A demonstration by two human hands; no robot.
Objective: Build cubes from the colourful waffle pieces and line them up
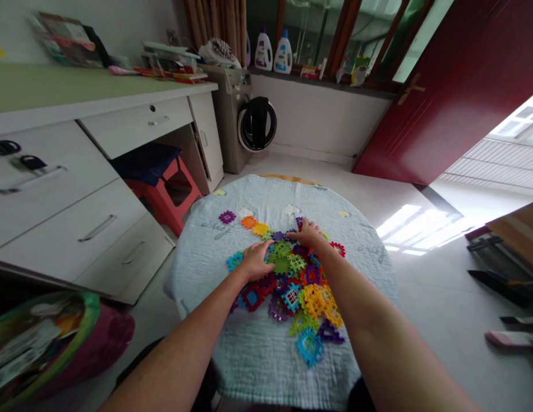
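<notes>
Observed left hand [254, 262] at centre of frame, palm down, with thumb and forefinger parted at a green piece [281, 264] in a pile of plastic pieces [292, 297]. Cannot tell about any grip by its hidden fingers. Observed right hand [310, 234] slightly right of and above centre, with fingers bent over the pile's upper edge, near a dark purple piece [277, 236]. Cannot tell between a grasp and a loose touch there.

Found the pile between and below both hands, heaped and overlapping, in mixed colours. Noted a yellow cluster [318, 300] at its lower right and a blue piece [310, 347] at its bottom tip. Noted up and left of the hands: yellow piece [260, 229], orange piece [248, 222] just beside it, and magenta piece [227, 217] farther left, apart.

Recorded underneath: pale blue cloth [249, 366] over a round table [292, 179], lower middle of frame.

Logged farther out: red stool [178, 197] and white desk [133, 123] at left, bin [98, 349] at lower left, washing machine [229, 114] at upper middle, red door [442, 97] at upper right.
</notes>
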